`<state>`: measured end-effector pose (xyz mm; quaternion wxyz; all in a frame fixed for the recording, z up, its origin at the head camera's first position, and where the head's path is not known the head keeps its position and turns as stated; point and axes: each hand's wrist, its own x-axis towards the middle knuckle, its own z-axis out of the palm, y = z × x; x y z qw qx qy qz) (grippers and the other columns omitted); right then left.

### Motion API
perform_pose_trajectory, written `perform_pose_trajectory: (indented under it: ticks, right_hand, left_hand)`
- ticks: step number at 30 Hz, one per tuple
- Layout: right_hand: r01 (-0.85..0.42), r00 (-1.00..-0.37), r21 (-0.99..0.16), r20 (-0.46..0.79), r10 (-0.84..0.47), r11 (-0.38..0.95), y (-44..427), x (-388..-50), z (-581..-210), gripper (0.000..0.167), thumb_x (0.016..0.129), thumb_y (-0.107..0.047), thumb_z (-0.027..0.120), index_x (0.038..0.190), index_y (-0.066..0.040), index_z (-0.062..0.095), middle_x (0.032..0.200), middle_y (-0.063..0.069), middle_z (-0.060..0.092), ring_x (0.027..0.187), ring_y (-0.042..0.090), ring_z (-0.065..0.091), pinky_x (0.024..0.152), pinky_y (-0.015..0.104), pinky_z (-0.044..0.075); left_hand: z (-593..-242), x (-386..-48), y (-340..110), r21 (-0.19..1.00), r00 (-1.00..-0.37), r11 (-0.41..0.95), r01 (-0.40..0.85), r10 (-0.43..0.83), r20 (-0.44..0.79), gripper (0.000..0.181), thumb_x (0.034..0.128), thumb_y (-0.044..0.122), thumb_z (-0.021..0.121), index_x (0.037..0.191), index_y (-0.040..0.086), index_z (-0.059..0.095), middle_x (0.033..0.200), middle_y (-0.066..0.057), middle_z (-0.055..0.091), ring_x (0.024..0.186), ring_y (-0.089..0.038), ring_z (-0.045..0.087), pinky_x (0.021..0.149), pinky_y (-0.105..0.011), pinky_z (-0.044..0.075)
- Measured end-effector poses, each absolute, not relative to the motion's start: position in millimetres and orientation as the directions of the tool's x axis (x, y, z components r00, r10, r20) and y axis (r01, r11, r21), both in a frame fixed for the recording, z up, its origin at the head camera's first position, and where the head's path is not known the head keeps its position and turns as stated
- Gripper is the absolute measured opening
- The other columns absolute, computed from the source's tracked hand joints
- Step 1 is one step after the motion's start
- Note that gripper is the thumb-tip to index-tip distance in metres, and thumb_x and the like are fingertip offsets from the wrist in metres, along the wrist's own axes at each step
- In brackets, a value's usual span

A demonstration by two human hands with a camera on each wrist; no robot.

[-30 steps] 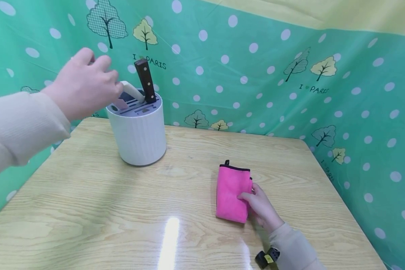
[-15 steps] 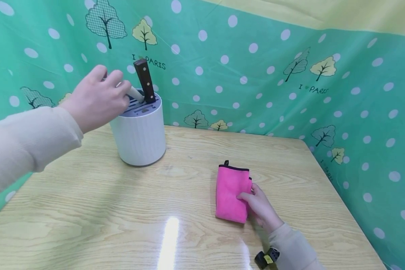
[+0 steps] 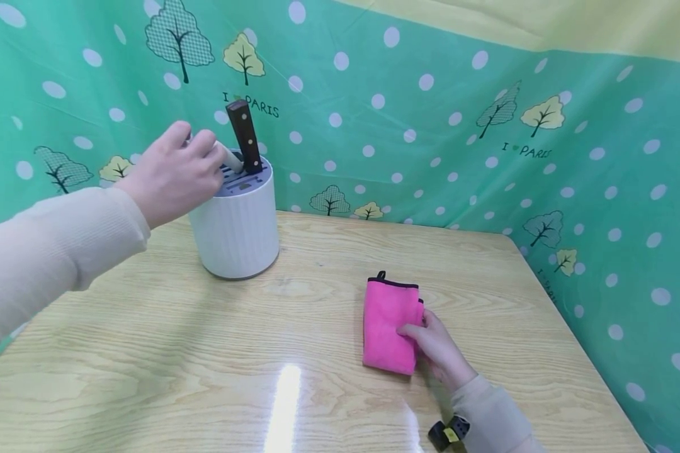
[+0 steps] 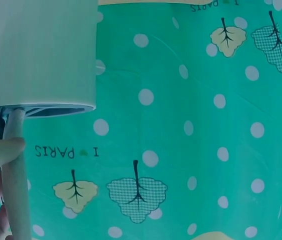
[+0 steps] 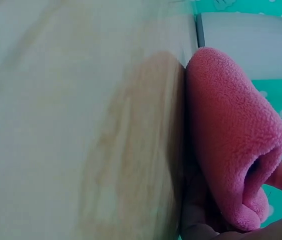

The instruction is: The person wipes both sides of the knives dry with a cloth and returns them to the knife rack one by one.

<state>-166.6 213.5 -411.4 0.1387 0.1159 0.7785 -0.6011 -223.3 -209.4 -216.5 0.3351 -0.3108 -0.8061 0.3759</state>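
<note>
My left hand is at the top of a white ribbed knife block. A knife's white handle slants out of the slots into its curled fingers; in the left wrist view the thumb crosses this white handle. The knife's blade is hidden in the block. Beside it stands a knife with a dark riveted handle. My right hand grips the right edge of a folded pink towel with black trim, thumb on top. The towel's fold shows in the right wrist view.
The wooden table bears the block at its back left. A green dotted curtain hangs close behind the block and along the sides. A black watch-like strap with a small device sits by the right wrist.
My left hand has come down and to the right, its fingers now covering the upper part of the white handle. The right hand and the pink towel have stayed put.
</note>
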Motion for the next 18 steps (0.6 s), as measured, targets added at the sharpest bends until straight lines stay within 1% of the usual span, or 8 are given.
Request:
perform_pose_trajectory:
  ticks: [2, 4, 6, 9, 12, 14, 16, 18]
  right_hand:
    - [0.344, -0.935, -0.906, -0.354, 0.008, 0.248, 215, -167, -411, 0.071, 0.088, -0.006, 0.062, 0.148, 0.008, 0.027, 0.141, 0.029, 0.044, 0.123, 0.037, 0.053, 0.101, 0.046, 0.048]
    - [0.342, -0.936, -0.907, -0.352, 0.004, 0.244, 216, -166, -410, 0.072, 0.087, -0.006, 0.063, 0.148, 0.008, 0.028, 0.142, 0.028, 0.044, 0.122, 0.036, 0.053, 0.100, 0.044, 0.049]
    - [0.339, -0.937, -0.908, -0.349, 0.004, 0.246, 218, -166, -409, 0.071, 0.087, -0.006, 0.063, 0.148, 0.009, 0.029, 0.143, 0.028, 0.044, 0.119, 0.034, 0.054, 0.096, 0.039, 0.050]
    - [0.333, -0.940, -0.910, -0.342, 0.005, 0.249, 222, -168, -404, 0.075, 0.088, -0.008, 0.062, 0.150, 0.010, 0.024, 0.147, 0.027, 0.041, 0.118, 0.031, 0.054, 0.094, 0.035, 0.049]
    - [0.322, -0.942, -0.910, -0.335, -0.004, 0.260, 225, -172, -397, 0.079, 0.091, -0.010, 0.059, 0.154, 0.008, 0.014, 0.155, 0.028, 0.030, 0.129, 0.036, 0.048, 0.105, 0.042, 0.045]
    - [0.314, -0.944, -0.910, -0.330, -0.012, 0.269, 228, -176, -390, 0.081, 0.093, -0.011, 0.056, 0.155, 0.006, 0.008, 0.159, 0.028, 0.022, 0.138, 0.041, 0.039, 0.113, 0.049, 0.036]
    - [0.302, -0.947, -0.908, -0.321, -0.021, 0.292, 230, -179, -383, 0.080, 0.094, -0.011, 0.054, 0.156, 0.005, 0.006, 0.160, 0.028, 0.018, 0.144, 0.043, 0.029, 0.117, 0.052, 0.028]
    - [0.290, -0.948, -0.903, -0.315, -0.033, 0.316, 231, -184, -375, 0.078, 0.096, -0.013, 0.052, 0.156, 0.003, 0.004, 0.161, 0.027, 0.016, 0.146, 0.044, 0.024, 0.119, 0.053, 0.024]
  left_hand:
    - [-217, -223, -208, -0.812, -0.587, 0.527, 0.252, 0.750, 0.304, 0.020, 0.0675, -0.006, 0.082, 0.078, 0.003, 0.069, 0.089, -0.015, 0.057, 0.080, -0.029, 0.038, 0.071, -0.038, 0.035]
    - [-218, -224, -207, -0.808, -0.589, 0.530, 0.256, 0.749, 0.305, 0.020, 0.0678, -0.006, 0.083, 0.079, 0.002, 0.069, 0.092, -0.016, 0.059, 0.080, -0.029, 0.039, 0.072, -0.039, 0.035]
    - [-219, -224, -207, -0.805, -0.583, 0.533, 0.261, 0.751, 0.309, 0.020, 0.0678, -0.006, 0.083, 0.080, 0.002, 0.069, 0.093, -0.016, 0.060, 0.080, -0.029, 0.040, 0.072, -0.039, 0.036]
    - [-220, -224, -207, -0.799, -0.563, 0.540, 0.264, 0.759, 0.327, 0.020, 0.0679, -0.006, 0.082, 0.081, 0.002, 0.069, 0.093, -0.017, 0.060, 0.080, -0.030, 0.041, 0.073, -0.040, 0.037]
    - [-220, -225, -207, -0.781, -0.523, 0.561, 0.274, 0.768, 0.368, 0.020, 0.0680, -0.007, 0.080, 0.081, 0.002, 0.067, 0.090, -0.016, 0.059, 0.080, -0.031, 0.042, 0.074, -0.041, 0.038]
    - [-220, -227, -207, -0.761, -0.481, 0.582, 0.287, 0.775, 0.411, 0.018, 0.0697, -0.009, 0.077, 0.079, 0.001, 0.065, 0.087, -0.015, 0.058, 0.080, -0.032, 0.043, 0.075, -0.043, 0.039]
    - [-219, -228, -206, -0.740, -0.441, 0.602, 0.299, 0.775, 0.452, 0.016, 0.0726, -0.010, 0.073, 0.079, 0.002, 0.064, 0.084, -0.014, 0.056, 0.080, -0.032, 0.044, 0.075, -0.044, 0.040]
    - [-218, -227, -205, -0.719, -0.427, 0.623, 0.308, 0.766, 0.481, 0.015, 0.0752, -0.011, 0.070, 0.081, 0.002, 0.064, 0.083, -0.014, 0.056, 0.080, -0.032, 0.044, 0.075, -0.044, 0.040]
